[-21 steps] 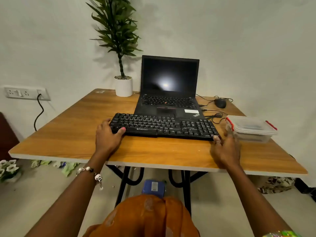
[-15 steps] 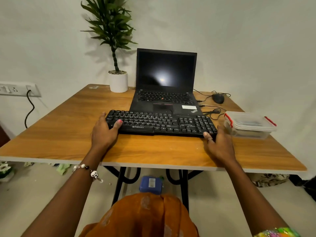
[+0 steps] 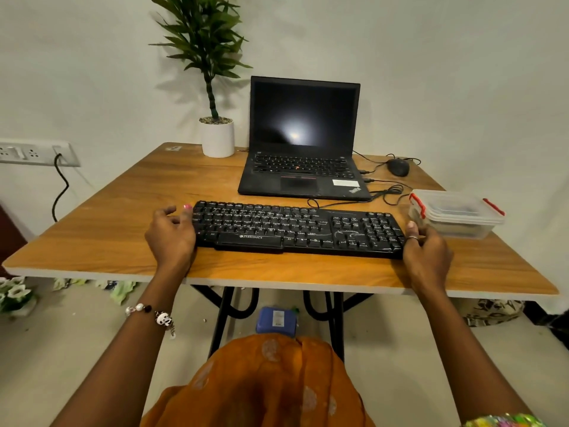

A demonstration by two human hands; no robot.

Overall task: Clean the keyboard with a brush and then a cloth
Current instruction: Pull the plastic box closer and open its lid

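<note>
A black keyboard lies flat on the wooden table, a little in front of the laptop. My left hand sits at its left end with fingers loosely curled beside it and the thumb tip at the far left corner. At the right end is my right hand, its thumb against the keyboard's edge and its fingers curled next to the container. Neither hand wraps the keyboard.
An open black laptop stands behind the keyboard, with cables and a mouse to its right. A clear lidded container with red clips and dark contents sits at the right. A potted plant stands at the back.
The keyboard has slid toward the table's front edge, off the laptop's base. My left thumb has come off the keys and the fingers have loosened beside the end.
</note>
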